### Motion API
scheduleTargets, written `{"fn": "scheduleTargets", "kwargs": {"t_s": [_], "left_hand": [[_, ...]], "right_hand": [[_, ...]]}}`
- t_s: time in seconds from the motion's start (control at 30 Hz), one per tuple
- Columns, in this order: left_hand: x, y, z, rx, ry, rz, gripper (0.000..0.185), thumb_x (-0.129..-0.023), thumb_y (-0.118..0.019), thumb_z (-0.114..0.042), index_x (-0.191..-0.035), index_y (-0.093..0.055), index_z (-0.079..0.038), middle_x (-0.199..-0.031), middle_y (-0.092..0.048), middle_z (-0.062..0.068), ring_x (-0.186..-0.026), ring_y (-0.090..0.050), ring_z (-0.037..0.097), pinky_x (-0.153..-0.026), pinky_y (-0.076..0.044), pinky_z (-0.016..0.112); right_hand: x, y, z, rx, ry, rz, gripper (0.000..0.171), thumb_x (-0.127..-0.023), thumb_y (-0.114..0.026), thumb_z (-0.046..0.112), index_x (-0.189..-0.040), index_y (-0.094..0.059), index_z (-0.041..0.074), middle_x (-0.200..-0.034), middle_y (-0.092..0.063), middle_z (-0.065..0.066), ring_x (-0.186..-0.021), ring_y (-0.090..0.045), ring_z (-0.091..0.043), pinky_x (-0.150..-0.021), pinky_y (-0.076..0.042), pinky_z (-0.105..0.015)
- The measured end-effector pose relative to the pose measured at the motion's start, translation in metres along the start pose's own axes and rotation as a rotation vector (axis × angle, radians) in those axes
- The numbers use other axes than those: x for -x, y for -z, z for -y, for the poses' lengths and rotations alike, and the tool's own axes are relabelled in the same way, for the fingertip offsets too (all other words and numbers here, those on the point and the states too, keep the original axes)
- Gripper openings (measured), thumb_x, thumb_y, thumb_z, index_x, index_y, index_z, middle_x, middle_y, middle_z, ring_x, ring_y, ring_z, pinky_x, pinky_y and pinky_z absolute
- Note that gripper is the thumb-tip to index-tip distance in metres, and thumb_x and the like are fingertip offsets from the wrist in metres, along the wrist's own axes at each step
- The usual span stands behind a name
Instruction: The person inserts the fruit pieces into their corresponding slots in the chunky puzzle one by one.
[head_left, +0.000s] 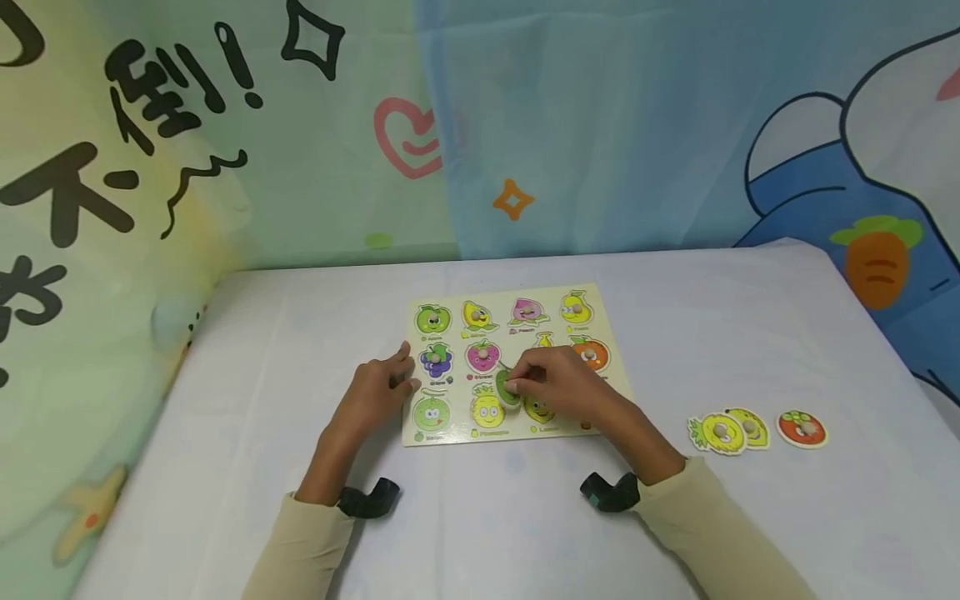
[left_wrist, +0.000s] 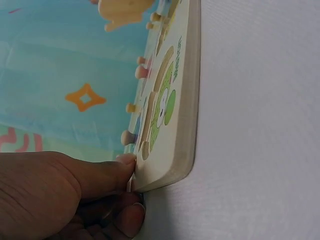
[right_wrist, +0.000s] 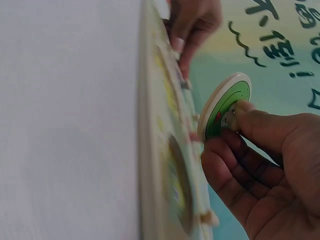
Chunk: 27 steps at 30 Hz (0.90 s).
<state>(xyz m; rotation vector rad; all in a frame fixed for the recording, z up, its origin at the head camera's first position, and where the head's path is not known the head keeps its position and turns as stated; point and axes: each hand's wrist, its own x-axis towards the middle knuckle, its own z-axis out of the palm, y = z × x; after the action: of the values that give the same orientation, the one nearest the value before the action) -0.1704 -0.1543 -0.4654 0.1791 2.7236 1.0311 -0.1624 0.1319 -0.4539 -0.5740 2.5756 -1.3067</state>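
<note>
A wooden fruit knob puzzle board (head_left: pixel 450 435) lies flat on the table, with several knobbed fruit pieces seated in it. My right hand (head_left: pixel 558 382) pinches a round green fruit puzzle piece (right_wrist: pixel 225 107) between thumb and fingers. It holds the piece tilted above the board's lower middle, beside the pineapple recess (head_left: pixel 488 408). At the board's left edge, my left hand (head_left: pixel 378 390) touches with thumb and forefinger, its thumb (left_wrist: pixel 107 175) at the corner. The lower-left recess (head_left: pixel 431 412) shows a printed green face and no knob. My right hand hides part of the board's right half.
To the right of the board, a pineapple piece (head_left: pixel 720 433) partly overlaps a yellow piece (head_left: pixel 753 427), with a red tomato-like piece (head_left: pixel 802 428) beside them. A white cloth covers the table (head_left: pixel 300 333). Printed curtains (head_left: pixel 600 125) hang behind and to the left.
</note>
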Motion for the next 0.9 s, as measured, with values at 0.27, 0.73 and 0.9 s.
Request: {"fn": "scheduleTargets", "kwargs": {"t_s": [0.27, 0.73, 0.9], "left_hand": [[-0.001, -0.002, 0.0, -0.005, -0.016, -0.005, 0.051, -0.091, -0.069, -0.012, -0.138, -0.05, -0.005, -0.149, -0.036, 0.004, -0.138, -0.033, 0.028, -0.107, -0.033, 0.044], [0.0, 0.003, 0.001, -0.001, -0.079, -0.007, 0.049, -0.093, -0.067, -0.01, -0.138, -0.05, -0.003, -0.148, -0.038, 0.009, -0.136, -0.035, 0.028, -0.106, -0.034, 0.044], [0.001, 0.004, 0.004, -0.003, -0.098, -0.003, 0.049, -0.092, -0.067, -0.01, -0.137, -0.051, -0.001, -0.146, -0.039, 0.012, -0.135, -0.035, 0.03, -0.098, -0.042, 0.04]], "right_hand": [[-0.013, -0.023, 0.01, -0.042, 0.081, 0.056, 0.006, -0.088, -0.074, 0.015, -0.083, -0.073, 0.018, -0.077, -0.066, 0.012, -0.07, -0.054, -0.012, -0.063, -0.043, -0.026], [-0.035, -0.058, 0.032, -0.062, 0.178, 0.12, 0.005, -0.088, -0.074, 0.014, -0.083, -0.074, 0.015, -0.076, -0.066, 0.013, -0.066, -0.05, -0.006, -0.058, -0.039, -0.023], [-0.035, -0.067, 0.038, 0.025, 0.163, 0.127, 0.005, -0.089, -0.073, 0.014, -0.083, -0.072, 0.015, -0.072, -0.063, 0.014, -0.066, -0.052, -0.004, -0.061, -0.044, -0.024]]}}
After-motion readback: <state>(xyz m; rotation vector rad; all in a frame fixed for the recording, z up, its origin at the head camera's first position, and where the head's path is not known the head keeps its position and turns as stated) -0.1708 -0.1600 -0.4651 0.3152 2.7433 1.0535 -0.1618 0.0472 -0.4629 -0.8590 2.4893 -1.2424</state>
